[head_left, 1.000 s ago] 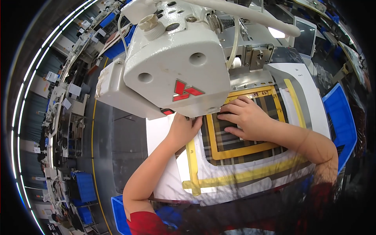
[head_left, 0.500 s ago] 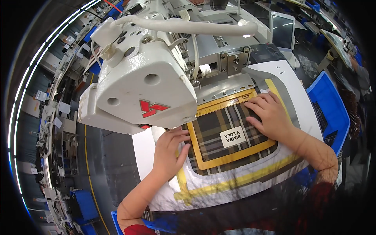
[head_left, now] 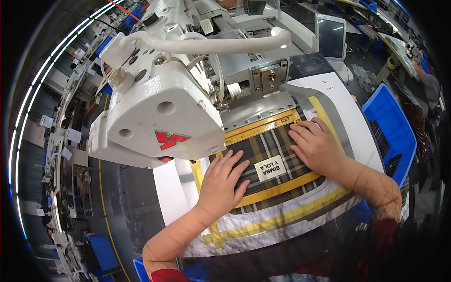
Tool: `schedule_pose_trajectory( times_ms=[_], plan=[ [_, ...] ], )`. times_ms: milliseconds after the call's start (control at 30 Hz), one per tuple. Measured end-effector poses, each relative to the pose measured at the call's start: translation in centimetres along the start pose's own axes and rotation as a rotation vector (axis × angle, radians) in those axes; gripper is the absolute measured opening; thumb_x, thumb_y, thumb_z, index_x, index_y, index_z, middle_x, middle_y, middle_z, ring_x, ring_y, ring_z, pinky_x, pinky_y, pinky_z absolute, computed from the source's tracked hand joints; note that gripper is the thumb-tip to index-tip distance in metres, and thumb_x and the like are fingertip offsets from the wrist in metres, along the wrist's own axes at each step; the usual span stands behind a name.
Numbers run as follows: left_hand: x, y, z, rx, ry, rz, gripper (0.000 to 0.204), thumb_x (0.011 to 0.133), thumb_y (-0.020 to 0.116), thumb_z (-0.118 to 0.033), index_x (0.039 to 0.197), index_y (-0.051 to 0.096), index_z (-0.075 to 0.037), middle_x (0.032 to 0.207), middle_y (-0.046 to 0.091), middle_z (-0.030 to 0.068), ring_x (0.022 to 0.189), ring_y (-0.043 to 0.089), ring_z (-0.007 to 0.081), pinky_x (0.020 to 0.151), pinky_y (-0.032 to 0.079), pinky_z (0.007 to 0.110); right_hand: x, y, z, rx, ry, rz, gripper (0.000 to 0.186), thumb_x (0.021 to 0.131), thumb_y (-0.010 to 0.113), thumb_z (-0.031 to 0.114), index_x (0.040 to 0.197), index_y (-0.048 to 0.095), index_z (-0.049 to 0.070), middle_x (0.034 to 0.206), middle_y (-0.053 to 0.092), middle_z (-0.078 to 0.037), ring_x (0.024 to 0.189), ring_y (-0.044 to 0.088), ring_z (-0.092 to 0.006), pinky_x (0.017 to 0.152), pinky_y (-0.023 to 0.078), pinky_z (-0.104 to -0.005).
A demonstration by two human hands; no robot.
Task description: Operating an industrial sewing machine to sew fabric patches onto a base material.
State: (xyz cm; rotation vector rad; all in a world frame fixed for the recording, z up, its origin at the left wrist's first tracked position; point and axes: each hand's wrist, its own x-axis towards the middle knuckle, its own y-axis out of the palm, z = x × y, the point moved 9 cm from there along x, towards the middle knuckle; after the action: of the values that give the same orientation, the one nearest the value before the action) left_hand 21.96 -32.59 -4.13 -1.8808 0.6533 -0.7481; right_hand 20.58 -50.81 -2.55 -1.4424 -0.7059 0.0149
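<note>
Under the head of a white sewing machine [head_left: 164,94], a dark plaid fabric piece [head_left: 256,185] lies inside a yellow frame [head_left: 277,189]. A cream label [head_left: 270,168] with black print sits on the plaid. My left hand [head_left: 222,183] rests with spread fingers over the frame's left side, fingertips on the fabric. At the right side, my right hand [head_left: 317,144] lies with its fingers stretched out over the frame's edge and the fabric. A metal clamp plate [head_left: 260,111] runs along the frame's far edge.
A white board with yellow tape [head_left: 282,218] lies beneath the frame. To the right stands a blue bin [head_left: 390,134] with plaid pieces; a control screen [head_left: 331,40] is behind. The machine's thick white hose [head_left: 206,45] arches over the work. Workbenches line the far left.
My left hand has slid right and up from the frame's left edge onto the plaid fabric. My right hand stays at the right side. The whole view has shifted slightly.
</note>
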Motion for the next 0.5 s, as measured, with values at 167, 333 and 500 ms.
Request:
schedule_pose_trajectory(
  times_ms=[167, 333, 500],
  plan=[
    [-0.24, -0.01, -0.02, 0.012, -0.004, -0.025, 0.043, 0.081, 0.067, -0.016, 0.122, 0.057, -0.008, 0.136, 0.050, 0.0117, 0.129, 0.045, 0.0336, 0.107, 0.034, 0.049, 0.34, -0.12, 0.34, 0.024, -0.025, -0.002, 0.030, 0.083, 0.065, 0.019, 0.106, 0.065, -0.001, 0.111, 0.064, -0.010, 0.106, 0.056, -0.0233, 0.101, 0.037, -0.0409],
    [-0.28, -0.13, -0.31, 0.029, 0.016, -0.043, 0.041, 0.082, 0.066, -0.015, 0.121, 0.056, -0.008, 0.135, 0.050, 0.0120, 0.129, 0.045, 0.0330, 0.108, 0.034, 0.049, 0.30, -0.39, 0.05, 0.049, 0.008, 0.010, 0.029, 0.082, 0.065, 0.016, 0.106, 0.065, -0.001, 0.113, 0.064, -0.011, 0.106, 0.056, -0.0237, 0.101, 0.038, -0.0406],
    [-0.19, -0.12, -0.15, 0.010, -0.002, -0.044, 0.040, 0.082, 0.064, -0.015, 0.121, 0.056, -0.008, 0.135, 0.050, 0.0120, 0.129, 0.044, 0.0323, 0.108, 0.033, 0.049, 0.06, 0.20, -0.30, 0.047, 0.043, 0.037, 0.032, 0.080, 0.066, 0.013, 0.110, 0.063, 0.003, 0.118, 0.062, -0.009, 0.110, 0.055, -0.0244, 0.103, 0.036, -0.0439]
  ],
)
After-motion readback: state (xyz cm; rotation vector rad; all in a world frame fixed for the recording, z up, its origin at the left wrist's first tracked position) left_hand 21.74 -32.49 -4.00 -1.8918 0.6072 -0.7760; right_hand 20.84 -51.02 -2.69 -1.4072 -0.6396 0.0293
